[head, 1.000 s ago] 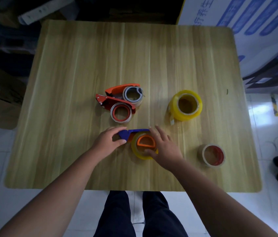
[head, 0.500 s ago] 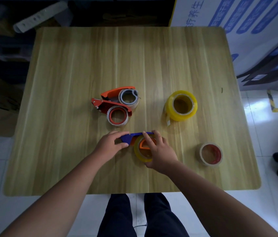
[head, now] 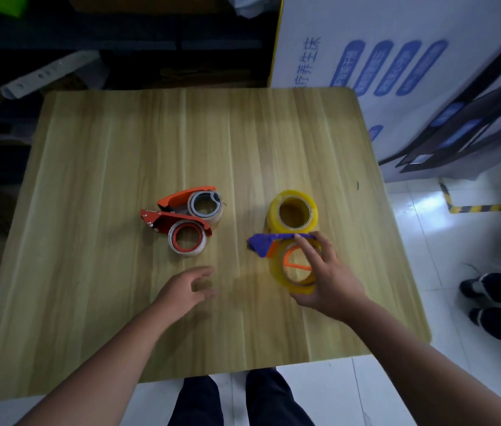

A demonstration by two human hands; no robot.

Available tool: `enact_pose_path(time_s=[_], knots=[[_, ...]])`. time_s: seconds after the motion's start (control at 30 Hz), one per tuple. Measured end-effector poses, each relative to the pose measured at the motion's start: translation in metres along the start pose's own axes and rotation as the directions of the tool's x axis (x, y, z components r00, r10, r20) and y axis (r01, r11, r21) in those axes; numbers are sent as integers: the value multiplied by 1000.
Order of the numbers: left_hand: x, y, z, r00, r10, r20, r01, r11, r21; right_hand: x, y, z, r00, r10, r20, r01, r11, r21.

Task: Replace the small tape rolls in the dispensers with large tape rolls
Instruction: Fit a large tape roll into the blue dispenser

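Head view: white board shows blue "疗养生床"; other labels blurred.

We see a wooden table with pale grain stripes filling the middle of the view. At two o'clock a white board with blue ovals and blue characters stands by its corner. At ten o'clock a grey perforated strip lies among dark clutter. At three o'clock black-and-yellow hazard tape runs across the white tiled floor, and dark shoes stand below it.
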State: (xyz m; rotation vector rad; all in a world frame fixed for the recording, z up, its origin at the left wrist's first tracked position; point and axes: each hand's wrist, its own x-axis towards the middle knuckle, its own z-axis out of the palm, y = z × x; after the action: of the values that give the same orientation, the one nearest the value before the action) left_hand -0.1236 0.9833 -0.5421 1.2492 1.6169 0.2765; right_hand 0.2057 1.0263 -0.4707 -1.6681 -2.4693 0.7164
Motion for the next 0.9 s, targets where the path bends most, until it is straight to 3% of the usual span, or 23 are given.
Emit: enact_pose_path(time_s=[0.13,0.27,0.53,0.73,0.9], knots=[[2,-1,0,1000,10,26,-13,992,124,-1,47,-54,969,119,-216,-117,993,22],[9,-9,5,998,53,-44,-42,974,223,16,99,-83,930,278,-239,-285,959,8],[21,-23,27,997,70,-20,-53,885,463,76,176,-35,944,327,43,-325,945,-44],[19,-22,26,998,61,-23,-44,894,445,88,188,-23,946,315,71,-317,948,28],[16,-12,28,998,43,-47,-20,912,411,89,181,-32,925,344,159,-340,939,-51]])
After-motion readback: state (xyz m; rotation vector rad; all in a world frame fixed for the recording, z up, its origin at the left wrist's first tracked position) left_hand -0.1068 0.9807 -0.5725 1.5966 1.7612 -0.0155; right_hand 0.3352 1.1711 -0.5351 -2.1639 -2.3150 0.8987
